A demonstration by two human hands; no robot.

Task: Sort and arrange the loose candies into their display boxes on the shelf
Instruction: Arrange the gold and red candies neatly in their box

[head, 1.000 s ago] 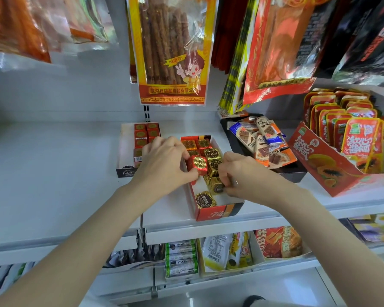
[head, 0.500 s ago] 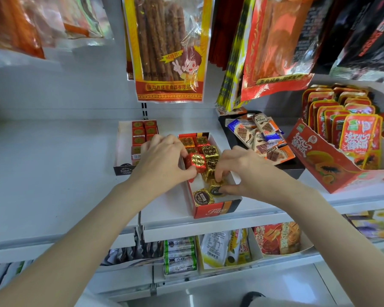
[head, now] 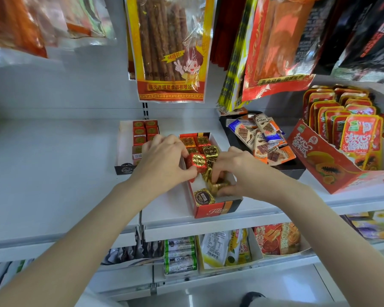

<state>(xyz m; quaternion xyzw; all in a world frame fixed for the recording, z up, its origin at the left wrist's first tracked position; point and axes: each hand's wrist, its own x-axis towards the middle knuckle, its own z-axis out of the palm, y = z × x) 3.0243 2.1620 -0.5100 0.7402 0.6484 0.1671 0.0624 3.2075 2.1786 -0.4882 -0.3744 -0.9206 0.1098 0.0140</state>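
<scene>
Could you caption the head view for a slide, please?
Both hands arrange foil candies in the red display box.

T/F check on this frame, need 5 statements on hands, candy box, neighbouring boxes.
1. The left hand pinches a red candy. True.
2. The right hand rests on the papaya box. False: its fingers are on gold candies inside the red box.
3. The red box stands at the shelf's front edge. True.
4. The chocolate bars lie left of the red box. False: they lie to its right, in a black tray.
5. The red box is full to its front wall. False: bare floor shows beside the front candy.
</scene>
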